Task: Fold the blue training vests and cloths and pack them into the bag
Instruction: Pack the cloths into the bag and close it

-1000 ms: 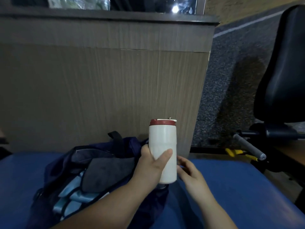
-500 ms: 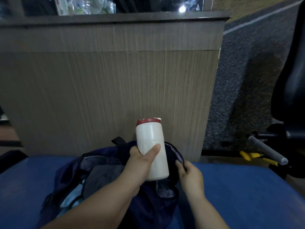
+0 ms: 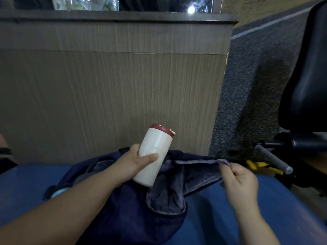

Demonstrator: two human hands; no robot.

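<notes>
A dark navy bag (image 3: 123, 206) lies on the blue surface (image 3: 230, 218) in front of me. My left hand (image 3: 136, 161) grips a white bottle with a red lid (image 3: 154, 156), tilted, its base at the mouth of a side pocket (image 3: 169, 197) of the bag. My right hand (image 3: 238, 181) pinches the pocket's edge and pulls it open to the right. A bit of light blue cloth (image 3: 59, 192) and a grey cloth (image 3: 83, 179) show inside the bag, left of my forearm.
A wooden counter front (image 3: 115, 85) rises right behind the bag. A black office chair (image 3: 307, 85) stands at the right on grey carpet. A grey-handled bar (image 3: 272, 160) and yellow-handled tools (image 3: 261, 167) lie near the chair's base.
The bottle has tilted and dropped toward the side pocket. My right hand has pulled the pocket's edge out to the right, which opens it wide.
</notes>
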